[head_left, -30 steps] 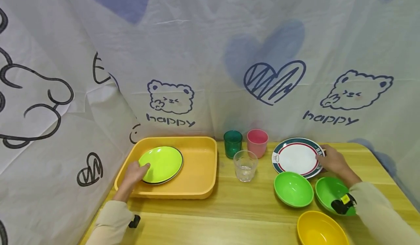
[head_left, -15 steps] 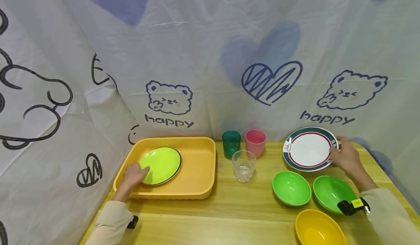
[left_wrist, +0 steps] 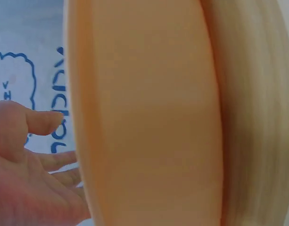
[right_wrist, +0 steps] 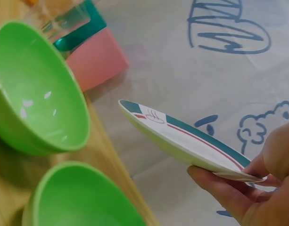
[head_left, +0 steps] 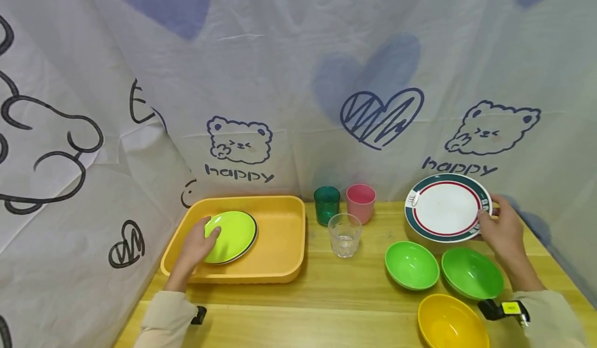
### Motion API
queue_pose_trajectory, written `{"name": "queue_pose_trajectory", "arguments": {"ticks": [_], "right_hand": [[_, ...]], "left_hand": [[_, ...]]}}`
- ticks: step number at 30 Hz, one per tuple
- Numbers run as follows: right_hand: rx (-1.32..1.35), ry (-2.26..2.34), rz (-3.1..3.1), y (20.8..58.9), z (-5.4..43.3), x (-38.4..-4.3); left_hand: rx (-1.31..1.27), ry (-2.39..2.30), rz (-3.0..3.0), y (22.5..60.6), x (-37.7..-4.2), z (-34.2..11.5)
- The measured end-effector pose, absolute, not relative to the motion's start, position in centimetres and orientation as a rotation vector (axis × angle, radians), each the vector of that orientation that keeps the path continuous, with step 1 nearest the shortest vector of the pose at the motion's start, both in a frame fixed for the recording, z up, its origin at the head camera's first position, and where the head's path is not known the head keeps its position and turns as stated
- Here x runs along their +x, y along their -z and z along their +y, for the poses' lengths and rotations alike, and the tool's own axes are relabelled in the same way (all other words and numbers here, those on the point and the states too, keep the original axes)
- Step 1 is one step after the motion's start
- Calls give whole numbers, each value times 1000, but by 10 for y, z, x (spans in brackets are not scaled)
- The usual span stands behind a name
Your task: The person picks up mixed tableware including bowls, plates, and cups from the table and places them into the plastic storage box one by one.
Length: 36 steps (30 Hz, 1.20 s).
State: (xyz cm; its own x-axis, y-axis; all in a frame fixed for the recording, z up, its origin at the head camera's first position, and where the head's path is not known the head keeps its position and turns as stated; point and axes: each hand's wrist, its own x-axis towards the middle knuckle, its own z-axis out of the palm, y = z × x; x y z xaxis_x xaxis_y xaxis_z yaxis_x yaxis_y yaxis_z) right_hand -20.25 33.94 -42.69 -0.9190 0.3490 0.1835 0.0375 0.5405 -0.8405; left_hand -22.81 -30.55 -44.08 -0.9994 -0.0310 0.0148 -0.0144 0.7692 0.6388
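My right hand (head_left: 506, 234) pinches the right rim of a white plate (head_left: 448, 208) with a dark green border and a thin red ring. In the right wrist view that plate (right_wrist: 182, 143) is lifted off the table, thumb on top and fingers beneath. My left hand (head_left: 198, 242) is over the left side of a yellow-green plate (head_left: 238, 236), which lies on a dark-rimmed plate inside an orange tray (head_left: 282, 244). The left wrist view shows the left hand (left_wrist: 36, 183) with thumb and fingers spread, beyond the tray's wall (left_wrist: 153, 113).
Behind the middle stand a dark green cup (head_left: 327, 205), a pink cup (head_left: 361, 203) and a clear glass (head_left: 344, 236). Two green bowls (head_left: 412, 265) and a yellow bowl (head_left: 452, 322) sit at the right. A printed cloth (head_left: 298, 78) hangs behind the wooden table (head_left: 298, 317).
My right hand has raised the white plate from behind the bowls and moved it slightly right. The left hand has drawn up off the yellow-green plate's edge, its fingers loosened.
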Motion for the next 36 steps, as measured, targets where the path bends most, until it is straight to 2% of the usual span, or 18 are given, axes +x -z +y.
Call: {"name": "queue_pose_trajectory", "arguments": {"ticks": [14,23,27,36], "right_hand": [[-519,-1628,-2175,423,318,-181],[-513,-1932,-1808,407,304,-184],[-519,-1988,-1745,404,299,-186],[-548,-2051,-1718,409,288,-179]], "left_hand": [[-73,1373,-2645,420,-229,-264],[-210,1599,-2486,413,-235,-243],[-230,1684,-2432,397,-227,-227],[-318,1756,-2240,420,-230,-205]]}}
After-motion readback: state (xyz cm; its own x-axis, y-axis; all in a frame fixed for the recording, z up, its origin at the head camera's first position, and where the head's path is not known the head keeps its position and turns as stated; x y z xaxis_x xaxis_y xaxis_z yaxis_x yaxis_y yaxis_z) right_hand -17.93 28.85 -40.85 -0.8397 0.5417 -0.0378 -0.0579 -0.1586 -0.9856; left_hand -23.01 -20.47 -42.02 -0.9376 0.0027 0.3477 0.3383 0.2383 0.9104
